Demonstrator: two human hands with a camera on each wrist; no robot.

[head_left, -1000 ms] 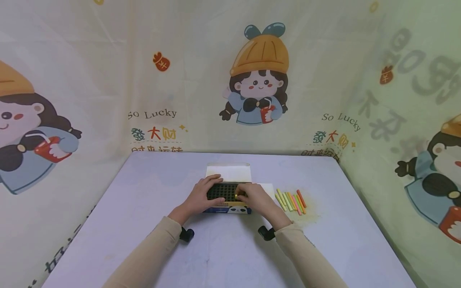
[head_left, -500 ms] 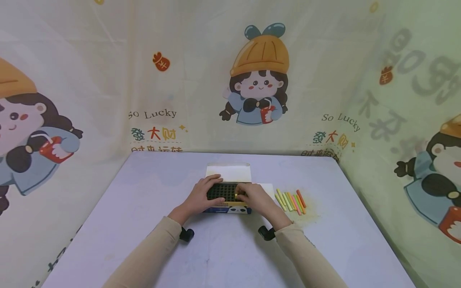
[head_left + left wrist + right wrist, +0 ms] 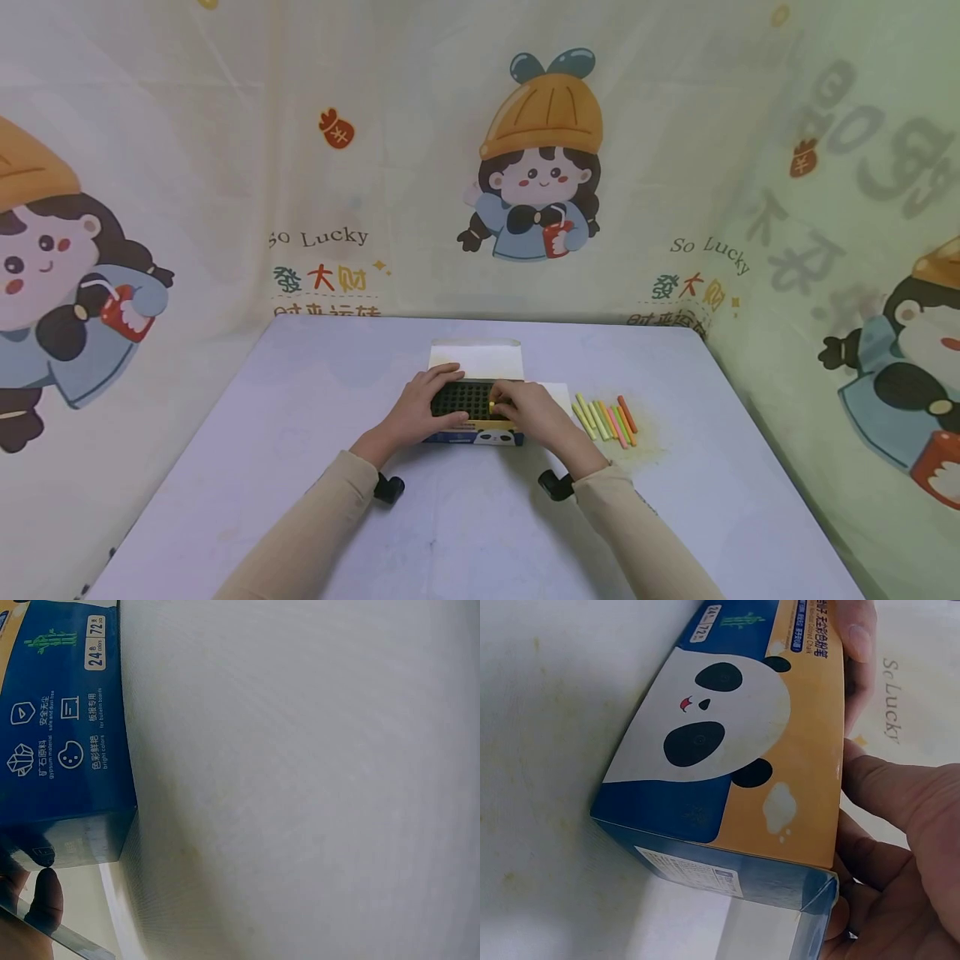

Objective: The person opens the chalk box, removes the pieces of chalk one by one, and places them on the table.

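A blue and yellow chalk box with a panda on its front stands on the table, its black tray of holes facing up. My left hand grips the box's left end, thumb along the front edge and fingers over the back. In the left wrist view, a fingertip shows beside the box's end. My right hand bends over the tray's right part, pinching a yellow chalk stick; only a short piece shows. The right wrist view has the panda front close up, with right-hand fingers behind the top edge.
The raised white lid stands behind the tray, and a white side flap sticks out at the right. Several loose chalk sticks, yellow, green, pink, orange and red, lie further right on the dusty white table.
Both hands, the box and the loose chalk keep their places. At the left side, the printed backdrop has shifted slightly.
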